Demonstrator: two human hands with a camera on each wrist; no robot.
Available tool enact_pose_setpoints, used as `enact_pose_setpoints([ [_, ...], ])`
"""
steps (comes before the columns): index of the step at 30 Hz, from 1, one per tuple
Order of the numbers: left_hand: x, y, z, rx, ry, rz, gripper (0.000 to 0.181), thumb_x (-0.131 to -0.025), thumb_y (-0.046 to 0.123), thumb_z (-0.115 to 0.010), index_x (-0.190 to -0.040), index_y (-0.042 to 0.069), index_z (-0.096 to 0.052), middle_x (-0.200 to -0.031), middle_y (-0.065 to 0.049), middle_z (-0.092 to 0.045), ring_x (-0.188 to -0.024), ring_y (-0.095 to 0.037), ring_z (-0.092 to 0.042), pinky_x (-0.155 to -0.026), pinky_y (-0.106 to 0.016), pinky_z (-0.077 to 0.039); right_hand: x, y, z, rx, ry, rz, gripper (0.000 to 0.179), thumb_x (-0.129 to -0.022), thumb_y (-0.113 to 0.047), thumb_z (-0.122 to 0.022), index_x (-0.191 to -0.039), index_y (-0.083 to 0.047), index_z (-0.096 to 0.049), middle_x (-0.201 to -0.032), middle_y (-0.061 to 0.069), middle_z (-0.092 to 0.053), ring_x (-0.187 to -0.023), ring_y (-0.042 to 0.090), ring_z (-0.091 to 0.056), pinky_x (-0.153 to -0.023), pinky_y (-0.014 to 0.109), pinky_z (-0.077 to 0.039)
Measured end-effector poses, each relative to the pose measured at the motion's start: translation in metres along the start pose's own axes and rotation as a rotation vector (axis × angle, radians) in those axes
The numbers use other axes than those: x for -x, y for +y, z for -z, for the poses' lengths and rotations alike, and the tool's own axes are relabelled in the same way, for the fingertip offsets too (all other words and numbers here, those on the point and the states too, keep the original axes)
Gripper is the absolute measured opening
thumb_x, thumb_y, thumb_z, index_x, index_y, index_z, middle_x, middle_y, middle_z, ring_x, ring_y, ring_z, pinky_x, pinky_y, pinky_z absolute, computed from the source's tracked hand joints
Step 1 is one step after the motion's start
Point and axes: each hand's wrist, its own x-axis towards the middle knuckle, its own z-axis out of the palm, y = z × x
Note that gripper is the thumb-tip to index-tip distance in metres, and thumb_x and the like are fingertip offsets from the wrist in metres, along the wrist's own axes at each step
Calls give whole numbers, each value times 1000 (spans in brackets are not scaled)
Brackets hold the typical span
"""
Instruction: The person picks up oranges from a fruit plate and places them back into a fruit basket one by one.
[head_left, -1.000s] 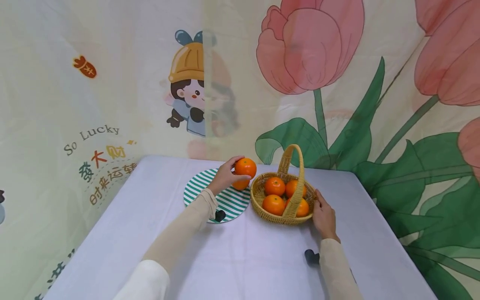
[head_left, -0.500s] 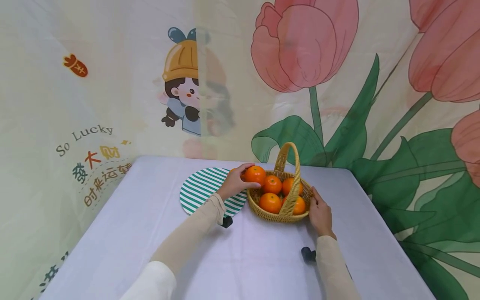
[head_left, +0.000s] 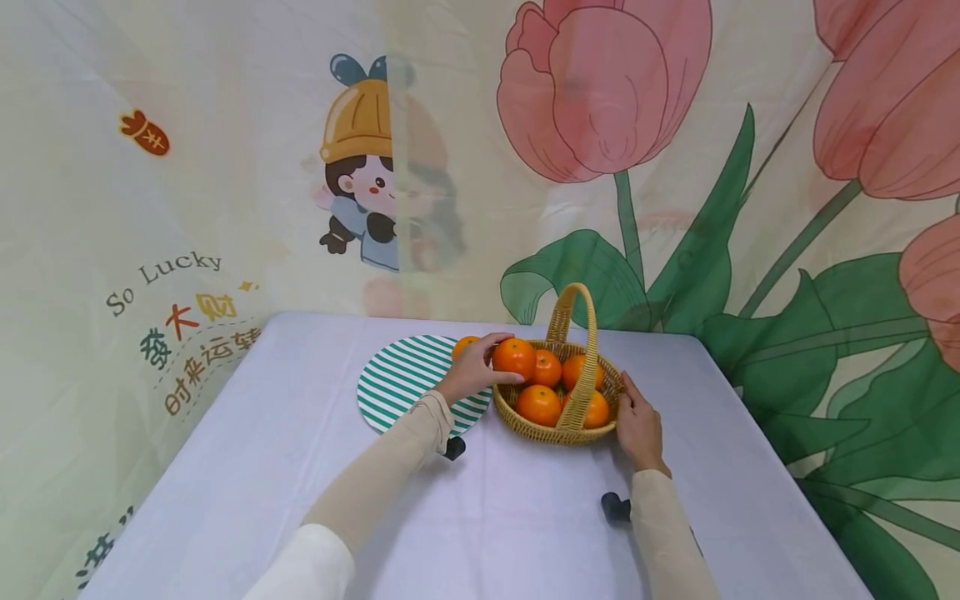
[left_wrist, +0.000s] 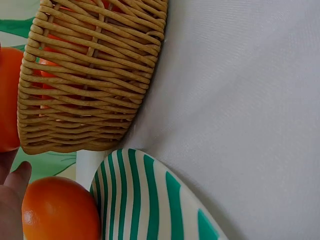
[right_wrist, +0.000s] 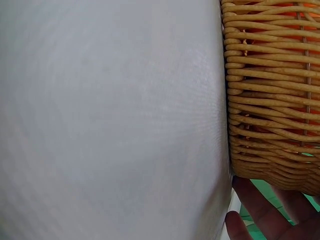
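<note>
My left hand (head_left: 472, 371) holds a mandarin orange (head_left: 514, 358) between thumb and fingers at the left rim of a wicker basket (head_left: 551, 434). Several more mandarin oranges (head_left: 540, 405) lie inside that basket, below its tall handle (head_left: 586, 367). Another mandarin orange (left_wrist: 60, 210) rests on the green-and-white striped plate (head_left: 397, 383), partly hidden behind the left hand in the head view. On the basket's right side, my right hand (head_left: 641, 429) touches the outer wall. In the right wrist view its fingers (right_wrist: 260, 207) reach fairly straight against the wickerwork (right_wrist: 275, 100).
A white cloth covers the table (head_left: 300, 450). Behind it hangs a curtain (head_left: 465, 208) printed with tulips and a cartoon figure. Small black pieces (head_left: 617, 507) show beside both wrists.
My left hand has carried the mandarin orange rightward and lower, from above the plate to the basket's left rim. The right hand stays at the basket. The view has shifted slightly.
</note>
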Motion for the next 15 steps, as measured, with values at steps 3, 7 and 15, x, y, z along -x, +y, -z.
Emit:
enact_pose_setpoints([
  [3, 0, -3, -1, 16, -1, -7, 81, -75, 37, -85, -143, 13, -48, -138, 2, -51, -120, -19, -54, -99, -34, -47, 0, 0, 0, 3, -6, -1, 50, -106, -33, -21, -155, -27, -24, -156, 10, -28, -137, 33, -37, -113, 52, -26],
  [7, 1, -5, -2, 28, -4, -4, 84, -74, 38, -85, -143, 12, -47, -139, 2, -51, -122, -19, -54, -99, -34, -47, -1, -1, 0, 3, -3, 0, 49, -106, -33, -22, -155, -27, -24, -156, 10, -29, -129, 32, -43, -110, 50, -31],
  [15, 1, 0, -6, 7, 7, -15, 85, -72, 44, -85, -143, 14, -48, -139, 0, -51, -125, -22, -53, -101, -37, -45, 0, -1, 0, 10, 1, 5, 49, -106, -32, -22, -155, -28, -24, -151, 17, -37, -98, 32, -49, -87, 45, -37],
])
